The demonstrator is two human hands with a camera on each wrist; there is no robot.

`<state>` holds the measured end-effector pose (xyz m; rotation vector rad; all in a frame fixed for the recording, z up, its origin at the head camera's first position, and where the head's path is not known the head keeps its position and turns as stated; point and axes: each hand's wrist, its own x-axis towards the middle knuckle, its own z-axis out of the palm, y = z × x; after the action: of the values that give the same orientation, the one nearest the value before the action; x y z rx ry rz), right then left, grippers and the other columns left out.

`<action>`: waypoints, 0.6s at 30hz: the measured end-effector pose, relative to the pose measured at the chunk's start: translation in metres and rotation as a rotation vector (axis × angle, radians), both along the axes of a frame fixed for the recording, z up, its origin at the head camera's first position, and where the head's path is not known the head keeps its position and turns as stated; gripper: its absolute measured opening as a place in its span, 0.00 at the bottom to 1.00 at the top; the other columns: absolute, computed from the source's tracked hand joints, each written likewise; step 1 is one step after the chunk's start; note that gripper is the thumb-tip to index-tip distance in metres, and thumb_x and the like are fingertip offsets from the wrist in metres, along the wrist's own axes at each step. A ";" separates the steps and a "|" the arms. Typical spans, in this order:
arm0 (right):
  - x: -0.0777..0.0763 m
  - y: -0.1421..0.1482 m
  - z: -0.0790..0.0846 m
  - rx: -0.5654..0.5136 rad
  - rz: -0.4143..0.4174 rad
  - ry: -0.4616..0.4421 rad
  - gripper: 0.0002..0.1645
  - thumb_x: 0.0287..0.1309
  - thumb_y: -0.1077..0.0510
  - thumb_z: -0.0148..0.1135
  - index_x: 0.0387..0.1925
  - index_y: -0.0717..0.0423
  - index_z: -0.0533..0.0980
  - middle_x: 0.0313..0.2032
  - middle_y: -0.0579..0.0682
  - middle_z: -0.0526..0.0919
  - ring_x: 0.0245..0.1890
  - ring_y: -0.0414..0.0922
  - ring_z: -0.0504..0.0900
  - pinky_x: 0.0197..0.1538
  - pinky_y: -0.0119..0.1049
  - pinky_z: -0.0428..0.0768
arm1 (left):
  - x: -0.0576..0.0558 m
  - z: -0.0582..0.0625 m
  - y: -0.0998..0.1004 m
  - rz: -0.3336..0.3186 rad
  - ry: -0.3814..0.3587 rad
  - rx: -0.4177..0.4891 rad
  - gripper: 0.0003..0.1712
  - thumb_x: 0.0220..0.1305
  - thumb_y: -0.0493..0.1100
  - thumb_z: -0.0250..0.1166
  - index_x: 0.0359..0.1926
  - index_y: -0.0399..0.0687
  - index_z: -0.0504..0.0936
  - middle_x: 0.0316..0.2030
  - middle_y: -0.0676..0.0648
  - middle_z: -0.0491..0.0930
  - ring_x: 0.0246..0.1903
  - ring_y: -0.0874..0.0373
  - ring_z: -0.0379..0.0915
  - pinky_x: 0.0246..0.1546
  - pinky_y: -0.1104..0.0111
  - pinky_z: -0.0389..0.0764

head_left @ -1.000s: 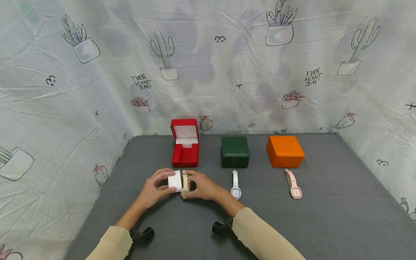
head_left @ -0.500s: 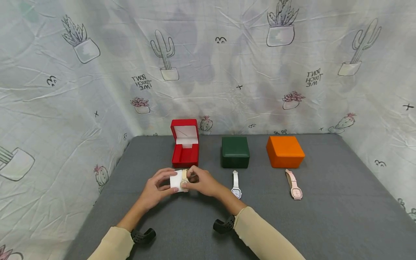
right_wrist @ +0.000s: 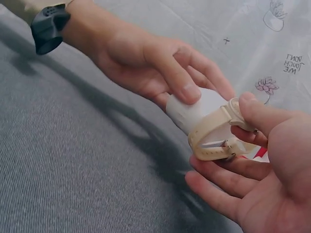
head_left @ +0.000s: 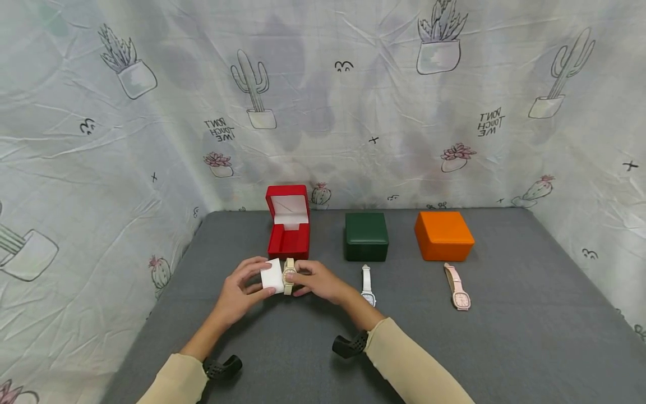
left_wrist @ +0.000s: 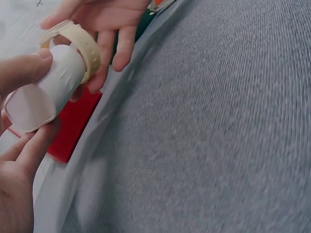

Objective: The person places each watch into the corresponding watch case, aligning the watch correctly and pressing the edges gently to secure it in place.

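My left hand grips a white watch pillow between thumb and fingers. A cream wristwatch, its strap closed in a loop, is pinched at the dial by my right hand. In the left wrist view the loop stands right at the far end of the pillow, overlapping it. The right wrist view shows the buckle on the loop's underside and the right thumb over the dial. Behind both hands the red watch box stands with its lid up.
A closed green box and a closed orange box stand in line with the red one on the grey cloth. In front of them lie a white watch and a pink watch. A patterned curtain hangs behind.
The right hand brought the watch over the pillow's right end, then back slightly right. Its dial now sits higher along the strap as seen from above. The pillow has tilted a little in the left hand.
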<state>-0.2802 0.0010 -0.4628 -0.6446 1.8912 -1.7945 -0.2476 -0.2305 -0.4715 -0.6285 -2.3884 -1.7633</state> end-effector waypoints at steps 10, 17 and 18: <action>-0.001 0.001 0.002 -0.053 -0.045 -0.043 0.10 0.68 0.58 0.55 0.38 0.65 0.70 0.39 0.50 0.78 0.39 0.43 0.83 0.47 0.50 0.84 | -0.001 0.003 0.009 0.023 -0.001 -0.011 0.31 0.48 0.36 0.76 0.55 0.47 0.79 0.62 0.46 0.69 0.56 0.66 0.71 0.47 0.72 0.82; 0.000 0.003 0.004 -0.108 -0.023 -0.097 0.12 0.71 0.57 0.51 0.43 0.66 0.68 0.44 0.53 0.78 0.44 0.48 0.85 0.47 0.52 0.84 | 0.000 0.005 0.017 0.042 0.060 -0.035 0.30 0.47 0.34 0.76 0.54 0.45 0.80 0.62 0.45 0.69 0.59 0.68 0.67 0.50 0.61 0.83; 0.000 0.003 0.004 -0.119 -0.017 -0.107 0.12 0.71 0.57 0.50 0.44 0.65 0.68 0.45 0.54 0.78 0.45 0.49 0.85 0.47 0.52 0.84 | 0.001 0.006 0.019 0.047 0.074 -0.044 0.29 0.47 0.33 0.76 0.54 0.44 0.80 0.63 0.44 0.68 0.59 0.68 0.66 0.50 0.58 0.83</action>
<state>-0.2803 0.0044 -0.4586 -0.5622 1.7353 -1.9241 -0.2470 -0.2116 -0.4654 -0.6262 -2.3788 -1.6442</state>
